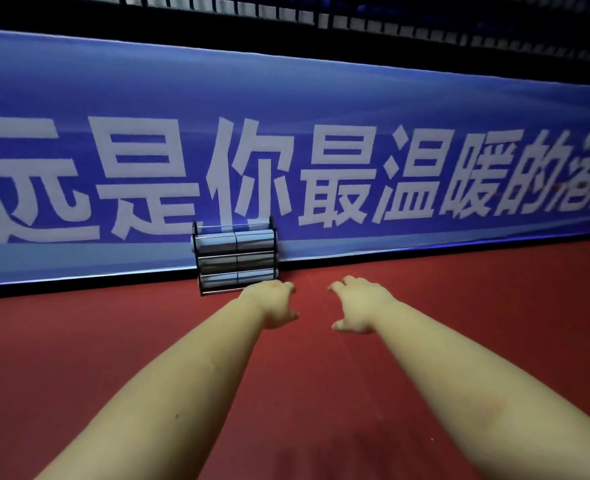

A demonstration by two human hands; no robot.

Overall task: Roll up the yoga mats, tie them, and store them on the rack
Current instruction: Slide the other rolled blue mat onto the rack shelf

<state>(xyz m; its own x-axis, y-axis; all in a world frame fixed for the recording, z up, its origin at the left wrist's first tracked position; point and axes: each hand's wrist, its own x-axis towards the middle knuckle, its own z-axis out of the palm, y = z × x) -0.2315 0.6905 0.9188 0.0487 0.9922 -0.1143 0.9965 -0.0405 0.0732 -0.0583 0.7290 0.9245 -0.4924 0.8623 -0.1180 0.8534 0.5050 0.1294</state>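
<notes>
Rolled mats [234, 241] on three rack [235, 258] tiers, rack on floor [459, 306] against banner [321, 98] behind.

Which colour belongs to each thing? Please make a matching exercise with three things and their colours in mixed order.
Things:
1. floor
2. banner
3. rack frame

Colours:
a. black
b. red
c. blue with white characters

Pairs: 1-b, 2-c, 3-a
</notes>
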